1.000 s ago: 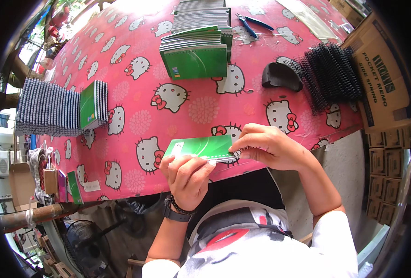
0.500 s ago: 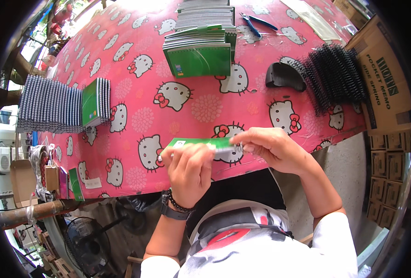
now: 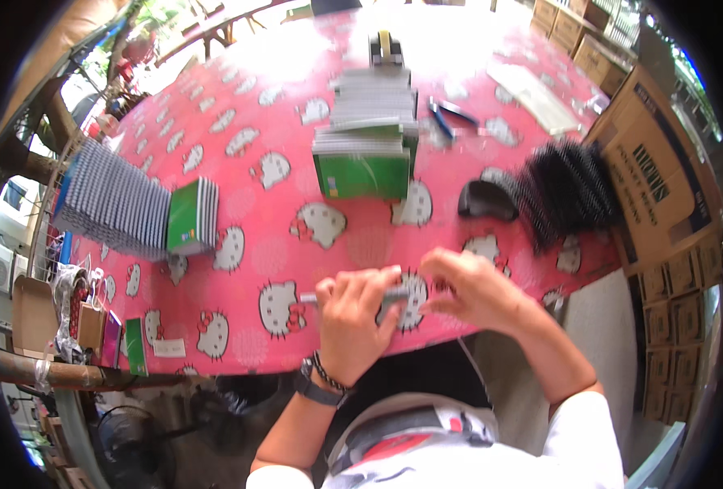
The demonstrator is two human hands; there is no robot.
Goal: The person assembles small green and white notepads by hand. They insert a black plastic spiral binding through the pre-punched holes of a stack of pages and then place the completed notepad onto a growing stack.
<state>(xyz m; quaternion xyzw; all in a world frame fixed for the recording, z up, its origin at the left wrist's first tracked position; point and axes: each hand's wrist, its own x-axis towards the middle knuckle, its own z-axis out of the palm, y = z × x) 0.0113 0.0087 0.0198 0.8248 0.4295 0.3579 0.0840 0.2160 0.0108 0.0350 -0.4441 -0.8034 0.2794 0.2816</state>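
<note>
My left hand [image 3: 355,303] is closed on a small notebook [image 3: 395,294], held nearly edge-on above the near part of the table. Only its thin pale edge and a grey end show past my fingers; most of it is hidden by the hand. Just to the right of the notebook is my right hand [image 3: 471,287], apart from it, its fingers curved and a gap between thumb and forefinger. Nothing shows in that gap. Ahead of both hands stands a row of green-covered notebooks [image 3: 363,175]. A pile of black spiral coils [image 3: 569,196] lies to the right, beside a black curved piece [image 3: 487,200].
A long stack of spiral-bound notebooks [image 3: 117,204] stands at the left, with green-covered ones [image 3: 193,216] at its end. Blue-handled cutters [image 3: 451,119] lie at the far right. A cardboard box [image 3: 659,175] borders the right side of the pink patterned table [image 3: 239,204].
The view has tilted up toward the far table. The notebook has turned from showing its green cover to nearly edge-on, and my right hand has come off its right end.
</note>
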